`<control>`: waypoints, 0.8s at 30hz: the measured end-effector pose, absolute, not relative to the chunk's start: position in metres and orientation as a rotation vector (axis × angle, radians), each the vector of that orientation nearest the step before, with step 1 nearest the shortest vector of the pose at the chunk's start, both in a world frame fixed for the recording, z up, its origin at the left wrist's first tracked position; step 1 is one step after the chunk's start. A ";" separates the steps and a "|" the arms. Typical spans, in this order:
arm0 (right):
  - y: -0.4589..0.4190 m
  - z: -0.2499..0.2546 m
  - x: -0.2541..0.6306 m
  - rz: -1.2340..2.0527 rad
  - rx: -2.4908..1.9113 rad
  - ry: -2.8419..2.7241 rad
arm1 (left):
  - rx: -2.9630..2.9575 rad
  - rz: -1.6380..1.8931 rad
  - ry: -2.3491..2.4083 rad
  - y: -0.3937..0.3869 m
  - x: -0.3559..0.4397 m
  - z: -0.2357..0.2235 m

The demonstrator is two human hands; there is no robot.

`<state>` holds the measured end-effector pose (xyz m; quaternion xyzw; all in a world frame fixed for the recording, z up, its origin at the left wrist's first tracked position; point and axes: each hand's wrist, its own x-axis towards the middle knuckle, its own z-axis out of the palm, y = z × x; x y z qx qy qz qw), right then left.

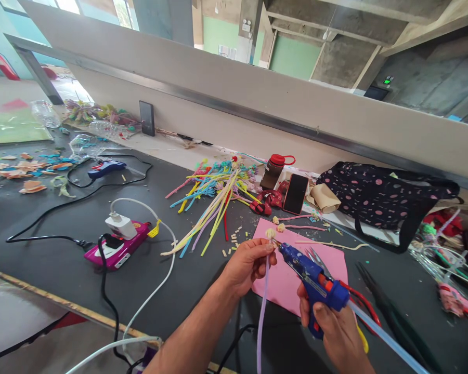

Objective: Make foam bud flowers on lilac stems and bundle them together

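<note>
Between the fingertips of my left hand (253,262) is a lilac fuzzy stem (262,322), upright, with a small cream bloom (270,234) at its top. My right hand (333,330) is wrapped around the handle of a blue glue gun (310,275), and a long clear glue stick (386,335) sticks out of its back. The gun's nozzle points at the stem just below the bloom; whether it touches is too small to tell. Beneath both hands lies a pink sheet (288,291). Red-handled pliers (361,301) rest partly hidden behind the gun.
A pile of coloured fuzzy stems (214,192) lies ahead. Left are a magenta power strip (119,246) with cables and a second glue gun (107,169). At the back stand a red-lidded bottle (273,171), a phone (295,193) and a patterned bag (382,202). Dark tweezers (393,311) lie right.
</note>
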<state>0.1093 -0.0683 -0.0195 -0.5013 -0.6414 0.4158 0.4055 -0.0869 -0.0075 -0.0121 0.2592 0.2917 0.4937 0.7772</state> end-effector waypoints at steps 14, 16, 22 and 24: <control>-0.069 -0.020 0.109 0.976 -1.252 -1.659 | 0.560 1.055 0.635 -0.006 -0.086 -0.014; -0.069 -0.020 0.109 0.975 -1.244 -1.659 | 0.562 1.054 0.649 -0.006 -0.085 -0.014; -0.068 -0.022 0.113 1.013 -1.240 -1.681 | 0.578 1.052 0.677 -0.006 -0.085 -0.014; -0.068 -0.022 0.113 1.012 -1.238 -1.673 | 0.598 1.053 0.690 -0.006 -0.085 -0.014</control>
